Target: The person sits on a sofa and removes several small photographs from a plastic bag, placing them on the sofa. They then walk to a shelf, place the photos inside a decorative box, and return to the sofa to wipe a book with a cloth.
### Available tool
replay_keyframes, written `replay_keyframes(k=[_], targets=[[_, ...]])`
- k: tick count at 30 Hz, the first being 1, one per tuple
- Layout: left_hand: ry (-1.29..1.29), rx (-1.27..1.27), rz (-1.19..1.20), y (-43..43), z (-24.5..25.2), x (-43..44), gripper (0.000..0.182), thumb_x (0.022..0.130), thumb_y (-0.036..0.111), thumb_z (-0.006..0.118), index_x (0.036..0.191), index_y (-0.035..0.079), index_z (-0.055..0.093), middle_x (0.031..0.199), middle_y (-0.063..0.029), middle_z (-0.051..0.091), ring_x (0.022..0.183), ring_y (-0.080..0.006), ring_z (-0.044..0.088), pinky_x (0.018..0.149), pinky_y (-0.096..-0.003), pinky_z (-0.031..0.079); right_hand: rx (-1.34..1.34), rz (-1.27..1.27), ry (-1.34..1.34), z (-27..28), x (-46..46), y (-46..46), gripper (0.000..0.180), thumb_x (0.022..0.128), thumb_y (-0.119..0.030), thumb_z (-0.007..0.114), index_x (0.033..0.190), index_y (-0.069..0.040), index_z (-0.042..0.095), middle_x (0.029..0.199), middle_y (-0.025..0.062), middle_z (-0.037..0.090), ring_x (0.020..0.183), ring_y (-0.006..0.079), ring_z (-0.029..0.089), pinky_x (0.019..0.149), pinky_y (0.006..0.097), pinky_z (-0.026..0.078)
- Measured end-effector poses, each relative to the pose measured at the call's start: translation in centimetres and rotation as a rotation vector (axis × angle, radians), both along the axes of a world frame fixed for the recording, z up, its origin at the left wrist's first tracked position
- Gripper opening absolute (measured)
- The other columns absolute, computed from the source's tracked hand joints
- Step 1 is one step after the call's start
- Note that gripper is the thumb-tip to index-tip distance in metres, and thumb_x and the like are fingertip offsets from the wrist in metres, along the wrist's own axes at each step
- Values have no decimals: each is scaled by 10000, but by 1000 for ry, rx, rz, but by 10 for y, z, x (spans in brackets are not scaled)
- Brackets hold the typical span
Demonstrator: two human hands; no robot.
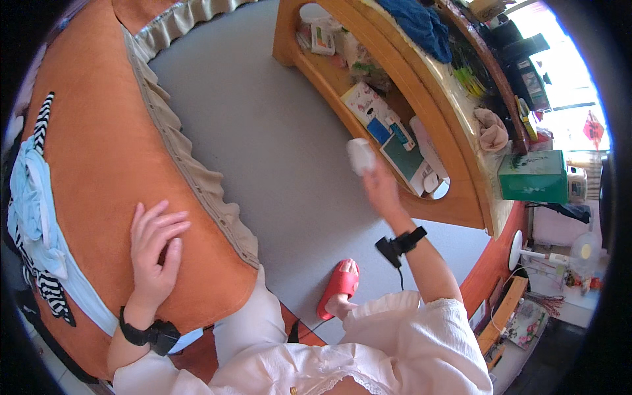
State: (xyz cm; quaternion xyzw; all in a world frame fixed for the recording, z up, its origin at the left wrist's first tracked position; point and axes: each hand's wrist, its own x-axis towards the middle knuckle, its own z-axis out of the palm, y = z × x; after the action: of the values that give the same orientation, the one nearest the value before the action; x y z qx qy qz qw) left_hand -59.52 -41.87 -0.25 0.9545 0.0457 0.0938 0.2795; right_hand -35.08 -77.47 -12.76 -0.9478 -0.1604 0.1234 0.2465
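My right hand (382, 190) grips a small white rounded object (361, 155), blurred, so its kind is unclear. It is beside the open front of a wooden cabinet (321, 81). On the cabinet's shelf, close to that hand, are a blue box (379, 131), a slim white-and-blue box (402, 136) and a flat dark-green panel (402, 158). My left hand (157, 252) is over an orange cushioned seat cover (103, 163) with its fingers apart and nothing in it. Whether it rests on the cover cannot be told.
Light blue and zebra-striped clothing (32, 182) lies on the cover's left side. A navy cloth (419, 24), a pinkish cloth (491, 129) and a green box (533, 177) sit atop the cabinet. A white fan (585, 252) stands at right. My foot wears a red slipper (338, 286).
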Motion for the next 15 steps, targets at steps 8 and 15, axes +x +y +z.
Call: replay_keyframes(k=[8,15], targets=[[-121,-64,-73,1,-7,-10,153,772,29,588,905,59,655,955,-86,650,1016,-318,553,942,-435,380,581,969,-554,139,-101,249,577,721,-115,619,1281,-125,483,1359,82,455,1248,276,437,987,399,405],[104,-245,-110,5,-6,-24,142,779,75,601,912,54,646,1003,-111,628,1026,-303,546,945,-449,383,504,1086,-567,130,-139,330,392,777,-307,658,1122,-130,599,1165,83,559,1113,256,506,911,403,406]])
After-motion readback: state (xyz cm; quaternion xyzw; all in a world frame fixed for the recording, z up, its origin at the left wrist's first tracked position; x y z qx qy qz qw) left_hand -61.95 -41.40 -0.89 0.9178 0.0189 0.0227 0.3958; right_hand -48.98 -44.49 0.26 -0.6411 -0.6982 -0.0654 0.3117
